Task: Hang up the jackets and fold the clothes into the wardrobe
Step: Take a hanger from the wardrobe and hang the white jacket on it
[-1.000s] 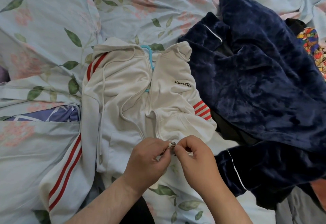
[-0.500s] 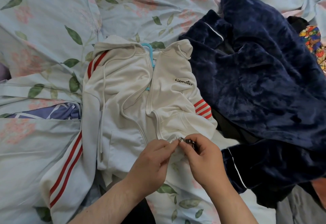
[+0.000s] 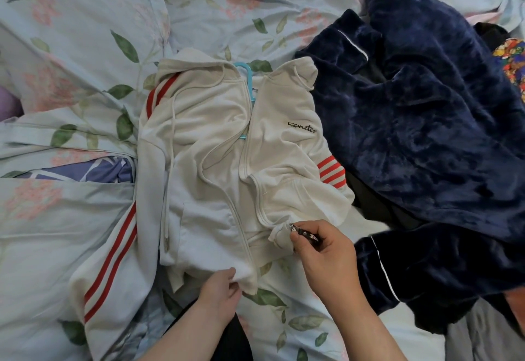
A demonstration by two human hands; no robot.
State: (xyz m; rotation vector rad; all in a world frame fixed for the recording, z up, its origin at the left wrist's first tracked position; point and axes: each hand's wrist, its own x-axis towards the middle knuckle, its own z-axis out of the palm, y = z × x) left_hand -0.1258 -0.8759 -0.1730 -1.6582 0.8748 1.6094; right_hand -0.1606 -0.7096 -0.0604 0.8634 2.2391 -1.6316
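Both your arms come into view from the near edge with skin showing all the way. Your left forearm point(image 3: 176, 343) is bare from the frame's edge to the wrist, and so is your right forearm point(image 3: 366, 332) on the right. Your left hand point(image 3: 220, 294) and your right hand point(image 3: 324, 252) are bare as well, with plain wrists and plain fingers. The fingers look broad with rounded knuckles. The nails are too small to judge. Between your forearms, at the near edge, a strip of black cloth point(image 3: 238, 340) shows. It may be something you wear, but that cannot be told from here.
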